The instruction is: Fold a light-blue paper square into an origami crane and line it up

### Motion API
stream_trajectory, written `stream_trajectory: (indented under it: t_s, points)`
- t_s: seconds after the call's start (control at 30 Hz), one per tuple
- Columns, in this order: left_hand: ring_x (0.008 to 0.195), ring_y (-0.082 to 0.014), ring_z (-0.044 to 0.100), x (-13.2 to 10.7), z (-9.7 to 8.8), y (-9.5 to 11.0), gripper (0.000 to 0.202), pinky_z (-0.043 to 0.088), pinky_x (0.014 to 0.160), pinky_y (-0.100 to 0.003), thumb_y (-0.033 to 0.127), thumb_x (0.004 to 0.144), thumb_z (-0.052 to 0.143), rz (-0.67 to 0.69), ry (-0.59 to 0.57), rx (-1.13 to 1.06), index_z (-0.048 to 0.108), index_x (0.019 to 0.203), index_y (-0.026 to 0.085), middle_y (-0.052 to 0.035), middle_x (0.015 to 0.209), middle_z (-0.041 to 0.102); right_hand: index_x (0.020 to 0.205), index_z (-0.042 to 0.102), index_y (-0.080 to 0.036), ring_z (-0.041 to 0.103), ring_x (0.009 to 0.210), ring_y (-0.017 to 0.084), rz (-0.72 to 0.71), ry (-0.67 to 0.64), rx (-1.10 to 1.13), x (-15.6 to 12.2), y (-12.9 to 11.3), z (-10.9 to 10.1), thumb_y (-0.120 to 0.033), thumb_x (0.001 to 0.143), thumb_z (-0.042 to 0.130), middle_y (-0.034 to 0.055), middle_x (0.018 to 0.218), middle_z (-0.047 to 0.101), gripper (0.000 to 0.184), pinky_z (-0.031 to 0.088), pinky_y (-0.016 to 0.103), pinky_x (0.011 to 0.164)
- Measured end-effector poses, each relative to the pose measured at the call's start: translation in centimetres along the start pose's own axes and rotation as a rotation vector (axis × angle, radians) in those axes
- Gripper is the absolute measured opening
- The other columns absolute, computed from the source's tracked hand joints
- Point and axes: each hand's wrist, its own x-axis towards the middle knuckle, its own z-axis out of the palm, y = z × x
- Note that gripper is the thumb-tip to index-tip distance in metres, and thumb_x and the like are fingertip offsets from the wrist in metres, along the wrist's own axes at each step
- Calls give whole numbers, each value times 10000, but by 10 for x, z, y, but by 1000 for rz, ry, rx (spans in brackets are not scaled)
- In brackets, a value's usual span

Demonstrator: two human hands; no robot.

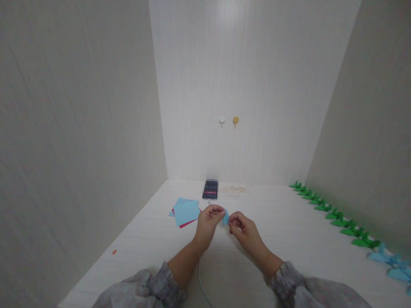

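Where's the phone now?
In the head view, the phone lies on the table near the back wall, just beyond the left hand and right of the blue and red paper sheets.

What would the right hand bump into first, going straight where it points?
The small blue paper piece, close at its fingertips; beyond that, probably the left hand, though depth is unclear.

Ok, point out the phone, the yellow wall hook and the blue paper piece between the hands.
Phone (pixel 210 189): head view, middle of its screen.
Yellow wall hook (pixel 236 120): head view, its round top.
Blue paper piece (pixel 225 217): head view, its visible middle.
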Motion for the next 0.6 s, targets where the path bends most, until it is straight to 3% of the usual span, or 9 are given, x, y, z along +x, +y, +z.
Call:
stream_trajectory:
  t_s: [0.23,0.6]
  points:
    - [578,-103,508,-1,-2,0,204,388,595,-225,267,556,620,-87,-13,19,567,691,124,-9,621,573,701,482,-180,434,524,99,-84,32,-110,-1,0,-2,-163,693,436,-27,565,447,50,349,203,513]
    - [543,-91,480,-2,1,5,177,366,559,-210,280,587,588,-86,-7,94,565,671,126,10,583,552,718,470,-173,432,538,93,-108,8,-136,-1,0,0,-136,701,417,-25,587,443,67,353,196,521]
